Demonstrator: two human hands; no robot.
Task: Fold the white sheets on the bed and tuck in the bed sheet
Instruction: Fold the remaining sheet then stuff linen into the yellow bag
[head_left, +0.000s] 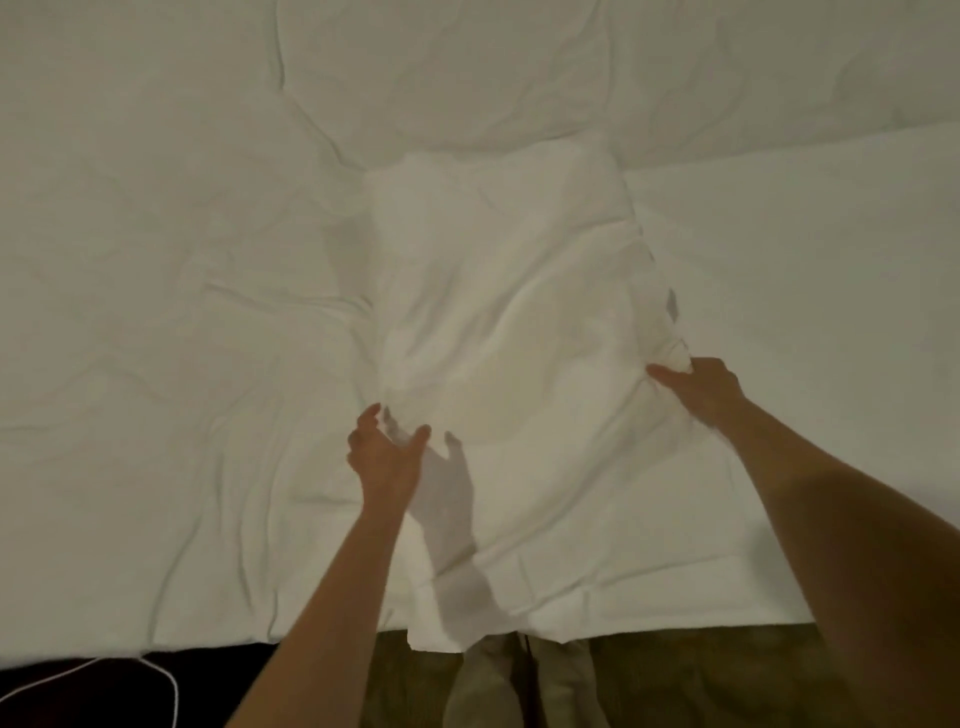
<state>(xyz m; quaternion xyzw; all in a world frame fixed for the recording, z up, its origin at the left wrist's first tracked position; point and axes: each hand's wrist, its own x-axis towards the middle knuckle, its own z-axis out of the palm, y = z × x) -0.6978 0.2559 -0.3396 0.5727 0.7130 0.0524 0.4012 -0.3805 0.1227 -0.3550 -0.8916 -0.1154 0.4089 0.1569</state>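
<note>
Head view, looking down. Rumpled white fabric bed sheet (156, 260) covers bed. Brighter white folded cloth sheet (498, 312) lies lengthwise on it, near end overhanging bed edge. Right hand (701, 389) pinches folded sheet's right edge. Left hand (384, 452) hovers above sheet's left side, fingers spread, shadow beneath. Thin white cord (166, 680) on dark floor, lower left.

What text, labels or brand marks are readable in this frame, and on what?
None. No print or tag shows on the folded white sheet, the bed sheet under it, the white cord by the bed edge, or either hand: left hand, right hand.
</note>
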